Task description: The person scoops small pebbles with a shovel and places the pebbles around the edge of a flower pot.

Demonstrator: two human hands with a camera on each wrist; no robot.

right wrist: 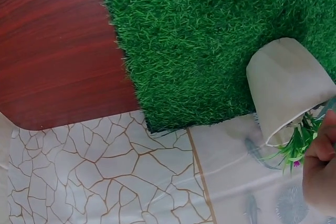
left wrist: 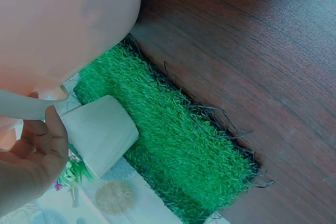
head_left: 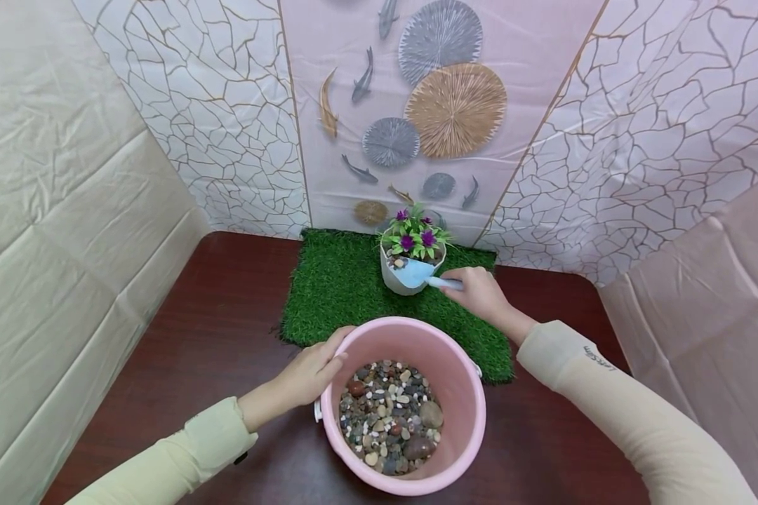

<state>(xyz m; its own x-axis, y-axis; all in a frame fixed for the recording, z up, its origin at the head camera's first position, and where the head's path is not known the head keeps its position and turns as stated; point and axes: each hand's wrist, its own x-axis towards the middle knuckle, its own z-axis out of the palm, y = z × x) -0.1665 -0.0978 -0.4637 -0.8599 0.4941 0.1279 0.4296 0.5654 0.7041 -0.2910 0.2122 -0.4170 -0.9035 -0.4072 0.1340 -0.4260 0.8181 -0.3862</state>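
Note:
A light blue scoop point(head_left: 412, 273) leans over the front rim of a white flower pot point(head_left: 389, 279), its blade tipped toward the pot. My right hand point(head_left: 480, 291) holds the scoop by its handle. A few pebbles point(head_left: 398, 264) show at the blade's edge, inside the pot's mouth. The pot carries a plant point(head_left: 417, 235) with green leaves and purple flowers. With my left hand point(head_left: 309, 372) I grip the left rim of a pink bucket point(head_left: 457, 393), thumb over the edge. Many mixed stones point(head_left: 388, 421) cover the bucket's bottom. The right wrist view shows only part of my right hand point(right wrist: 320, 171).
The pot stands on a green artificial grass mat point(head_left: 335, 280) at the back of a dark red-brown wooden table point(head_left: 240, 308). Patterned cloth point(head_left: 240, 91) covers the back wall, and creased beige sheets point(head_left: 57, 210) hang at both sides. The bucket stands in front of the mat, overlapping it.

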